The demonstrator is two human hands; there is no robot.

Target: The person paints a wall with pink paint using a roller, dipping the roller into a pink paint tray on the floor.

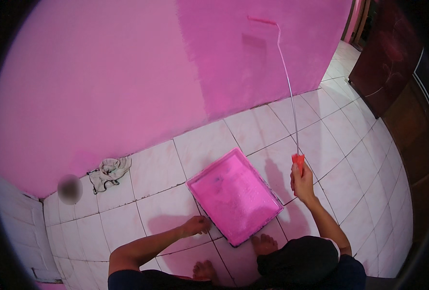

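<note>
My right hand [302, 182] is wrapped round the orange-red handle [298, 161] of a long-framed paint roller. Its thin metal rod rises away from me to a narrow pink roller head [262, 21], in front of the darker pink part of the wall [224, 63]. Whether the roller head touches the wall I cannot tell. Below, on the floor, lies a paint tray [236, 149] coated in bright pink paint. Beside the tray's left edge hangs my left hand [196, 225], fingers loosely curled, with nothing visible in them.
White tiles [156, 169] cover the floor, and my bare feet stand close to the tray. A crumpled pale cloth [110, 174] lies by the wall's foot at the left. A white door [19, 232] is at far left; dark red furniture [386, 58] stands at the right.
</note>
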